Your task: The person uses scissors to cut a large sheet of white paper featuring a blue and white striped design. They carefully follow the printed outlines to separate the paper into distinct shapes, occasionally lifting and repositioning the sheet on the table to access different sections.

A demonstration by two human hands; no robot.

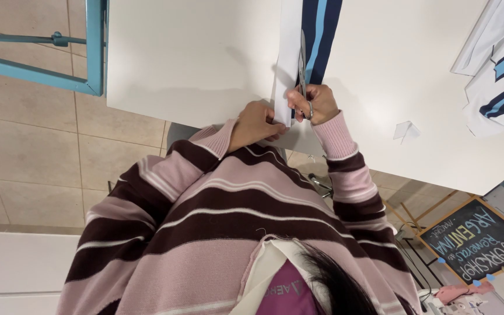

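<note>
Here, near the top middle of the frame, the right hand (317, 104) is gripping a pair of slim silver metal scissors (303, 69), fingers curled through the handles, blades pointing up along a white fabric strip (287, 58) beside navy and light-blue striped cloth (320, 35) on the white table (193, 52). The left hand (256, 123) is pinching the strip's lower end. Seemingly cutting is underway; advancing calls for keeping the strip taut and straight.
</note>
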